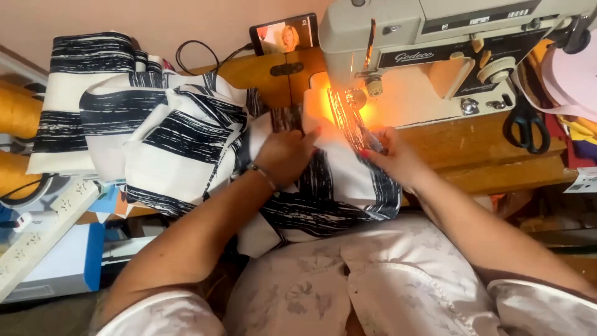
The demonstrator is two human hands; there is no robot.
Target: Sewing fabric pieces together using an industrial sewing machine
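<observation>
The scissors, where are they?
In the head view, the black-handled scissors lie at the far right on the wooden table, just past the right end of the sewing machine and well right of the right hand on the striped fabric.

This is a sewing corner in a home. A big cream sewing machine sits on a wooden tabletop, and its little lamp makes a warm orange glow near the needle. Black and white striped cloth lies in a big heap on the tabletop. Black scissors hang on the right. A phone leans on the peach wall behind the machine, with a cable going to it. A white power strip lies low on the left. Big spools of yellow thread stand at the left edge.
</observation>
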